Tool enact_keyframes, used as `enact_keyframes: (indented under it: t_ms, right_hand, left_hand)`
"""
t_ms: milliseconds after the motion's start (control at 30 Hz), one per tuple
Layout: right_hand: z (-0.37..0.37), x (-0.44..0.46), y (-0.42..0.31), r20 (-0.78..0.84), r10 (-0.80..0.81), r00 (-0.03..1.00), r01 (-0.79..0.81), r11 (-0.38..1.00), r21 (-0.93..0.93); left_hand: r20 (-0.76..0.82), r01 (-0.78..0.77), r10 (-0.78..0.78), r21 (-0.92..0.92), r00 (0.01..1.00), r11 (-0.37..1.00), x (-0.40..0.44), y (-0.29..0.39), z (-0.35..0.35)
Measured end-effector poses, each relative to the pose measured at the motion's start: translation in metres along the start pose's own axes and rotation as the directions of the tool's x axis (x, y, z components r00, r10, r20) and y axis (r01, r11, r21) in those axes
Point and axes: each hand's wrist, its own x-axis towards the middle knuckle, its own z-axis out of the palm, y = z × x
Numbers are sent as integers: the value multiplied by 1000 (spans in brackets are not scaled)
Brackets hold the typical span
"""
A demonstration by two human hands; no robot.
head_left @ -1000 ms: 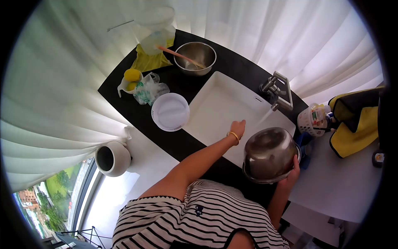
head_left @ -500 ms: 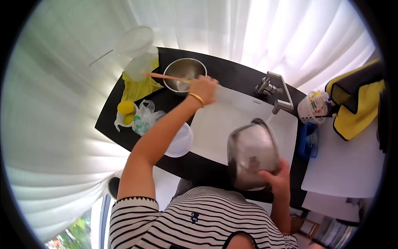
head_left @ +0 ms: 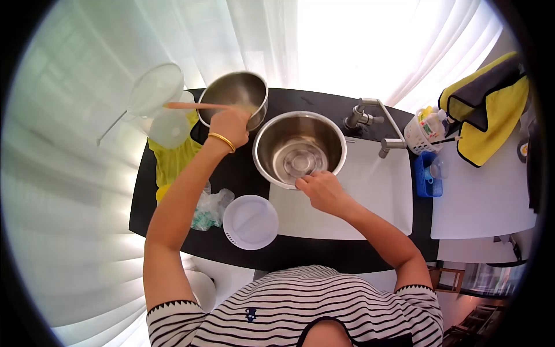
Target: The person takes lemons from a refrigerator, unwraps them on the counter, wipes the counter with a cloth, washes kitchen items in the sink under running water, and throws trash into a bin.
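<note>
My left hand point(head_left: 229, 126), with a gold bracelet at the wrist, is closed at the near rim of a tilted metal bowl point(head_left: 231, 92) at the back left. A thin orange-brown stick point(head_left: 193, 106) crosses that bowl and runs under my fingers; its other end is hidden. My right hand point(head_left: 324, 189) pinches the near rim of a second, deeper metal bowl point(head_left: 300, 147). This one looks empty and stands upright over the left back corner of the white sink point(head_left: 370, 202).
A faucet point(head_left: 364, 118) rises behind the sink. Left lie a plastic bag point(head_left: 213, 209), a white lid-like disc point(head_left: 251, 222), a yellow-green cloth point(head_left: 170, 162) and a mesh strainer point(head_left: 156, 89). Right are a white basket point(head_left: 419, 136), a blue tray point(head_left: 426, 179) and a yellow-grey towel point(head_left: 491, 127).
My right hand has brought the deeper bowl from the sink's front to its back left and turned it mouth up. The other bowl now tilts under my left hand. The view has shifted.
</note>
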Motion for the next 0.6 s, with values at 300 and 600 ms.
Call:
enact_keyframes:
  t_ms: [300, 600]
  right_hand:
    - [61, 101, 20, -202, -172, 964, 143, 978, -150]
    - [85, 124, 32, -415, -219, 883, 195, 976, -101]
  left_hand:
    - [143, -115, 149, -219, 979, 969, 2, 30, 3]
    - [197, 121, -67, -280, 978, 952, 20, 9, 72]
